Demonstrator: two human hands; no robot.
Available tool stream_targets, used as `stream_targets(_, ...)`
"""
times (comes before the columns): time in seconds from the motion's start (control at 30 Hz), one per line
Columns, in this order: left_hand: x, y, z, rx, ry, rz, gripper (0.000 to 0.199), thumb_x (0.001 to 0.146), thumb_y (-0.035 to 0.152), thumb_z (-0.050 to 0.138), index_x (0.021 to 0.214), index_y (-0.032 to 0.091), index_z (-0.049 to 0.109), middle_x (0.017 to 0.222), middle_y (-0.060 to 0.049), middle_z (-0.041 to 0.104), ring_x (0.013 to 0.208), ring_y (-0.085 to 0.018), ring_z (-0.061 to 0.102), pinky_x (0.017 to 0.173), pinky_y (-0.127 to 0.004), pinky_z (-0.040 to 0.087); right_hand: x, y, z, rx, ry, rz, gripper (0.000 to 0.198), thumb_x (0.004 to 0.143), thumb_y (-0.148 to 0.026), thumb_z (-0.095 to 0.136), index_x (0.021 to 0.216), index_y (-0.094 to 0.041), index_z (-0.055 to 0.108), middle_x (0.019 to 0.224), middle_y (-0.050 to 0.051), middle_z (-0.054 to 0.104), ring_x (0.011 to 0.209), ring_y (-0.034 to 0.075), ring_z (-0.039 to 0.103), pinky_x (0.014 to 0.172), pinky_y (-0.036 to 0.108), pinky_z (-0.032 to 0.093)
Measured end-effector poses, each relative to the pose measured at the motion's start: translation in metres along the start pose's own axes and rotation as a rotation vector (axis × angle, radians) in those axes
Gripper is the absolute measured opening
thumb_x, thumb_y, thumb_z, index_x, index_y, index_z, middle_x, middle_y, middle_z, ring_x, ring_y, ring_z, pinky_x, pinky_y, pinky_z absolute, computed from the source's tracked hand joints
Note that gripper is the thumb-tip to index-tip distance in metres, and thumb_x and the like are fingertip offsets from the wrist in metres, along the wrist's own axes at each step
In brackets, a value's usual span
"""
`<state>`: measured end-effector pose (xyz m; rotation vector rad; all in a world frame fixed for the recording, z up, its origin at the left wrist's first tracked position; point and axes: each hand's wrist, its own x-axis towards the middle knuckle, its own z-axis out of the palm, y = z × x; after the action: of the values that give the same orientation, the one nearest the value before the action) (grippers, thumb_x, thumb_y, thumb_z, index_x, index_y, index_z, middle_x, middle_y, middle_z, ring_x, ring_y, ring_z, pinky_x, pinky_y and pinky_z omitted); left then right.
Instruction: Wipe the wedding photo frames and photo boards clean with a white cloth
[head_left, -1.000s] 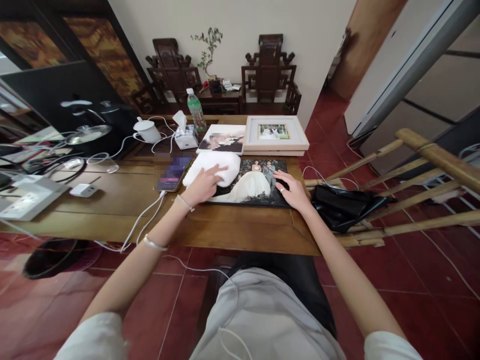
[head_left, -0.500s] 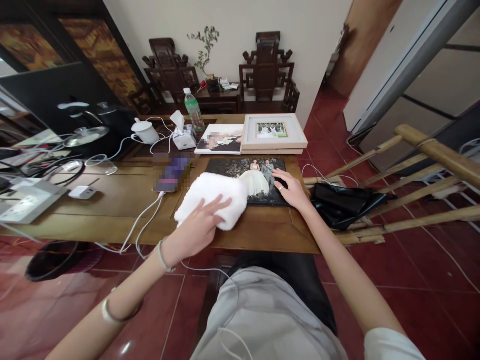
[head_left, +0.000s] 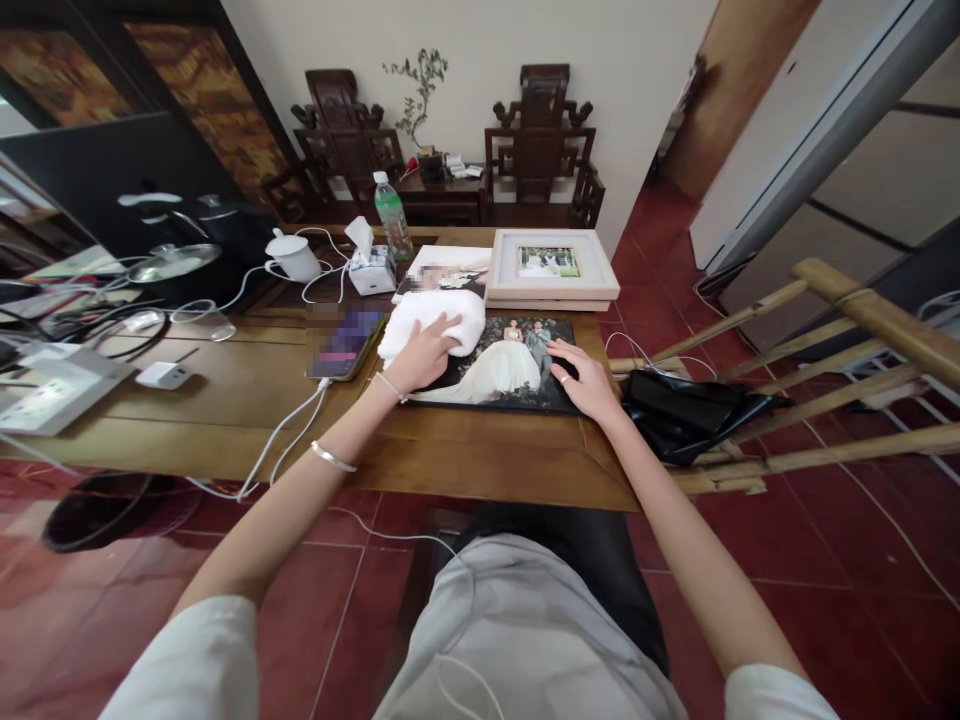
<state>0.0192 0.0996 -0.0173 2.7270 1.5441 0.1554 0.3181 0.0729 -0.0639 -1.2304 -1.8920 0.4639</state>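
Note:
A folded white fluffy cloth (head_left: 409,330) covers the upper left part of a dark photo panel (head_left: 491,385), which shows a couple in wedding clothes. My left hand (head_left: 424,355) lies palm down on the cloth with its fingers spread, pressing rather than gripping it. At the panel's right edge rests my right hand (head_left: 585,382), its fingers stretched out over the picture and a ring on one of them. Just behind the panel are a white-edged photo print (head_left: 450,262), partly hidden by the cloth, and a pale framed picture (head_left: 551,295) on top of another frame.
Left of the cloth, a phone (head_left: 341,345) has a white cable plugged in. A tissue box (head_left: 373,272), green bottle (head_left: 391,215), white lidded cup (head_left: 294,256) and power strip (head_left: 64,385) stand on the table. A bamboo rack (head_left: 862,290) with a black bag (head_left: 686,410) is at right.
My left hand and the cloth have moved up and away from me, from the panel's lower left corner to its upper left part. My right hand stays at the right edge.

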Motion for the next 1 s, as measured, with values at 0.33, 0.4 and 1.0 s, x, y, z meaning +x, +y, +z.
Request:
stream_targets(0.33, -0.081, 0.075, -0.025, -0.028, -0.142, 0.167, 0.044, 0.075, -0.001, 0.036, 0.101, 0.015, 0.068, 0.154, -0.008, 0.032, 0.144, -0.034, 0.023, 0.109, -0.065, 0.029, 0.0, 0.0, 0.003, -0.004, 0.004, 0.0, 0.029, 0.087, -0.022, 0.053, 0.111, -0.023, 0.069, 0.13, 0.008, 0.063, 0.13, 0.023, 0.051, 0.113, 0.048, 0.035)
stream_targets(0.4, -0.094, 0.089, -0.032, -0.086, -0.186, 0.22, 0.044, 0.073, -0.002, 0.037, 0.098, 0.016, 0.068, 0.154, -0.006, 0.033, 0.145, -0.032, 0.023, 0.112, -0.061, 0.029, 0.0, 0.0, 0.003, 0.001, 0.006, 0.002, 0.029, 0.086, -0.022, 0.053, 0.111, -0.024, 0.069, 0.129, 0.008, 0.064, 0.13, 0.023, 0.051, 0.113, 0.048, 0.034)
stream_targets(1.0, 0.03, 0.064, -0.008, -0.005, -0.071, 0.111, 0.046, 0.082, 0.004, 0.034, 0.118, 0.016, 0.061, 0.156, -0.01, 0.028, 0.145, -0.036, 0.019, 0.105, -0.073, 0.023, 0.0, 0.0, 0.001, -0.005, -0.004, 0.004, 0.029, 0.087, -0.023, 0.054, 0.112, -0.023, 0.069, 0.13, 0.007, 0.063, 0.13, 0.022, 0.051, 0.114, 0.048, 0.034)
